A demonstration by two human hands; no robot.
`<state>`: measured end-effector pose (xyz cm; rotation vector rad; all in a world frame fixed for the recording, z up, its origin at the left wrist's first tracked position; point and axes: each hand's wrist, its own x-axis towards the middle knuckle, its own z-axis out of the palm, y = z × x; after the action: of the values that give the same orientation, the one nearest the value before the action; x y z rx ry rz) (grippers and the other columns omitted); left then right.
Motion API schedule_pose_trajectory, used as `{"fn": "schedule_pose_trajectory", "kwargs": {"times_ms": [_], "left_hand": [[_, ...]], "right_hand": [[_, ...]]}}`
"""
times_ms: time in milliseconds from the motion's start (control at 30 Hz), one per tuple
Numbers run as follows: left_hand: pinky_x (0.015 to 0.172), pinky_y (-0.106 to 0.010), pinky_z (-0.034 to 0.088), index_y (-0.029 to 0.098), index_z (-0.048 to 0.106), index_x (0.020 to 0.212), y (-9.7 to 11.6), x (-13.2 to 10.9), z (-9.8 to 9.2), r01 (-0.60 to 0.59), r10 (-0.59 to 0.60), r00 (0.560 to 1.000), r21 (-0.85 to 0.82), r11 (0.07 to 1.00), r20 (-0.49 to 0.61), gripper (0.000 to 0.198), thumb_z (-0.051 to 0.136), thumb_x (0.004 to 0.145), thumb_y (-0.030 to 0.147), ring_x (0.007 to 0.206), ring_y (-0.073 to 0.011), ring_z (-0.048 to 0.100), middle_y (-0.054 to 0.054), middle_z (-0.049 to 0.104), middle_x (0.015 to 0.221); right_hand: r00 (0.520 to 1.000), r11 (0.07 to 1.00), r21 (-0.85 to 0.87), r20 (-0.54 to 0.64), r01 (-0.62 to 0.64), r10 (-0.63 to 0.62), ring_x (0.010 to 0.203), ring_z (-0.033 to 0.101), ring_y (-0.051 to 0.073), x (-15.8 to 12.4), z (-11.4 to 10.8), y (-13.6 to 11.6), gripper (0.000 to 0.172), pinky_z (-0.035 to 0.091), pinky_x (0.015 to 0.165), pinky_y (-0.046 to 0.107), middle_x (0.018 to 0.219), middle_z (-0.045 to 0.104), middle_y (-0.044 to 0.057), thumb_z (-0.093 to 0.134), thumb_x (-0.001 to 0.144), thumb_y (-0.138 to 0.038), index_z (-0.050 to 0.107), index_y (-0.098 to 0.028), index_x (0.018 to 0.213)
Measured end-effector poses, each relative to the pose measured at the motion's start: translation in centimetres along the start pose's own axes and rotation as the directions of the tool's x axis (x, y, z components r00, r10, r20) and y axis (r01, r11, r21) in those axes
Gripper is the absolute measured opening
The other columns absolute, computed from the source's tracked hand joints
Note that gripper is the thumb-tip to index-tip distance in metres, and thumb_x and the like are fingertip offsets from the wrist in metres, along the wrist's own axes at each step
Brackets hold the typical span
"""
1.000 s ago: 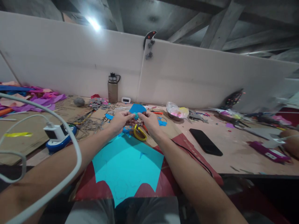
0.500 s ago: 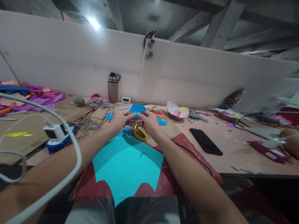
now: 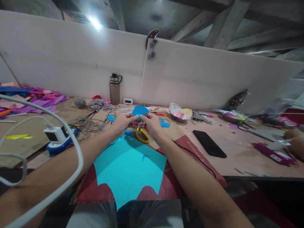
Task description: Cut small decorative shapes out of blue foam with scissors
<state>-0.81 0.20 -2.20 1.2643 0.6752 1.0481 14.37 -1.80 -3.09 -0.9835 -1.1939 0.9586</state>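
Both hands meet above the middle of the table, fingertips pinched together. Between them is a small blue-green piece (image 3: 139, 117), partly covered by the thumbs; its exact kind I cannot make out. My left hand (image 3: 123, 123) grips it from the left and my right hand (image 3: 151, 122) from the right. Just below the fingers lie yellow-handled scissors or pliers (image 3: 142, 136). Nearer to me a large turquoise sheet (image 3: 133, 167) with scalloped cut edges and faint drawn outlines rests on a red board (image 3: 95, 190). Blue cut scraps (image 3: 164, 123) lie beside my right hand.
A bottle (image 3: 114, 90) stands at the back by a white partition (image 3: 201, 72). On the right lie a black phone (image 3: 209, 144) and a purple device (image 3: 273, 154), near another person's hand (image 3: 295, 142). A white cable (image 3: 79, 158) loops across the left, above a blue power strip (image 3: 62, 144).
Both hands stay in nearly the same place, still pinching the small blue-green piece, which looks slightly turned. Nothing else has visibly moved.
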Motion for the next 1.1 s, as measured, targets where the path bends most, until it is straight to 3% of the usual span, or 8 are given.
{"fn": "schedule_pose_trajectory", "kwargs": {"times_ms": [267,400,633,800,1000,1100], "left_hand": [[0.055,-0.023,0.055,0.012,0.061,0.071,0.3,0.4,-0.2,0.079,-0.089,0.992,-0.114,0.990,-0.085,0.014,0.071,0.082,0.015,0.059,-0.0158,0.070,-0.009,0.071,0.064],[0.055,-0.022,0.055,0.011,0.061,0.071,0.4,0.3,-0.1,0.095,-0.104,0.991,-0.110,0.989,-0.079,0.015,0.068,0.084,0.013,0.056,-0.0143,0.068,-0.008,0.070,0.063],[0.052,-0.021,0.053,0.011,0.062,0.070,0.2,0.1,0.1,0.053,-0.057,0.997,-0.061,0.997,-0.053,0.016,0.074,0.079,0.017,0.056,-0.0147,0.068,-0.008,0.070,0.064],[0.058,-0.026,0.055,0.012,0.064,0.075,0.1,0.1,0.1,0.040,-0.039,0.999,-0.123,0.992,0.013,0.018,0.074,0.080,0.026,0.060,-0.0160,0.068,-0.008,0.070,0.067],[0.055,-0.023,0.050,0.016,0.061,0.070,-0.3,-0.2,0.6,0.024,-0.030,0.999,-0.159,0.987,-0.038,0.032,0.088,0.062,0.029,0.059,-0.0118,0.062,0.000,0.064,0.065],[0.054,-0.022,0.048,0.017,0.061,0.071,-0.3,-0.4,1.0,0.039,-0.047,0.998,-0.167,0.985,-0.041,0.034,0.089,0.059,0.031,0.057,-0.0106,0.059,0.002,0.060,0.064]], "right_hand": [[0.996,0.984,0.174,0.088,-0.037,0.022,0.050,0.045,0.007,0.0,-0.1,-0.4,0.048,0.039,0.048,0.022,0.063,0.050,-0.005,0.073,0.066,-0.062,0.052,-0.019,0.071],[0.998,0.995,0.101,0.068,-0.012,0.005,0.050,0.045,0.008,0.0,-0.1,-0.4,0.049,0.040,0.048,0.023,0.063,0.050,-0.004,0.069,0.069,-0.065,0.050,-0.020,0.071],[0.999,0.997,-0.062,0.031,0.038,-0.037,0.051,0.046,0.009,0.1,-0.3,0.1,0.036,0.038,0.050,0.022,0.055,0.050,-0.006,0.074,0.065,-0.046,0.052,-0.019,0.068],[0.999,0.995,-0.089,-0.003,0.054,-0.055,0.049,0.045,0.009,0.1,-0.2,-0.1,0.031,0.038,0.050,0.023,0.054,0.049,-0.007,0.067,0.069,-0.045,0.049,-0.020,0.068],[0.991,0.985,-0.135,-0.066,0.108,-0.118,0.051,0.043,0.009,-0.2,0.0,-0.1,0.031,0.034,0.051,0.023,0.055,0.046,-0.007,0.066,0.071,-0.045,0.049,-0.020,0.066],[0.983,0.974,-0.177,-0.091,0.144,-0.162,0.054,0.044,0.010,-0.3,0.1,0.0,0.029,0.034,0.053,0.023,0.055,0.048,-0.006,0.064,0.074,-0.044,0.049,-0.020,0.067]]}}
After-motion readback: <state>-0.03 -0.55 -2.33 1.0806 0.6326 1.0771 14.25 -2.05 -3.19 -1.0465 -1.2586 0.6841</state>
